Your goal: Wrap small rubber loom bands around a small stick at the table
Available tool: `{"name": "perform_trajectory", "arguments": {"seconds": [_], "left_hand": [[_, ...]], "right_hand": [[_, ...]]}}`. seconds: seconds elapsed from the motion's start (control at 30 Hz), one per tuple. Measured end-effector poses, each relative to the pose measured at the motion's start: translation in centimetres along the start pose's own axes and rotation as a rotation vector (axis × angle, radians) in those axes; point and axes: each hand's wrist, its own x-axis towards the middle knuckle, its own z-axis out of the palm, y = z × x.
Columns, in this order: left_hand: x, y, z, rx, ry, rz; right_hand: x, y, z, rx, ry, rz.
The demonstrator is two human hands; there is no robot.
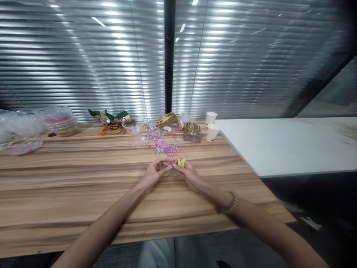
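Observation:
Both of my hands meet over the wooden table [83, 201], close to its middle. My right hand [188, 174] is closed around a small tool with two yellow handles [181, 162]. Its dark metal tip points toward my left hand; whether it is scissors or pliers I cannot tell. My left hand [156, 171] pinches with thumb and fingertips at that tip, and what lies between them is too small to make out. Just beyond the hands is a loose pile of small pink, purple and pale beads or links [166, 148].
Behind the pile are a clear plastic bowl [133, 127], green snack packets [119, 116], a gold wrapper [167, 120] and a gold-topped box [192, 133]. Two paper cups [213, 132] stand at right. Stacked clear tubs [61, 121] sit far left. A white table [267, 145] adjoins on the right.

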Motion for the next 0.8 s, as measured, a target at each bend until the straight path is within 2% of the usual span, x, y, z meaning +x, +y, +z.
{"name": "perform_trajectory", "arguments": {"seconds": [0.17, 0.33, 0.57, 0.7, 0.8], "left_hand": [[-0.27, 0.20, -0.01, -0.123, 0.025, 0.039], [-0.30, 0.43, 0.02, -0.129, -0.114, -0.053], [-0.05, 0.28, -0.25, 0.122, -0.240, -0.117], [-0.09, 0.47, -0.63, 0.316, -0.287, -0.014], [-0.32, 0.70, -0.86, 0.456, -0.267, 0.080]], "right_hand": [[-0.11, -0.05, 0.54, 0.084, -0.015, 0.033], [0.02, 0.11, 0.45, 0.063, 0.069, 0.003], [0.01, 0.43, 0.59, -0.066, 0.112, -0.141], [-0.03, 0.63, 0.52, -0.173, 0.084, -0.186], [-0.17, 0.52, 0.31, -0.295, 0.045, -0.227]]}}
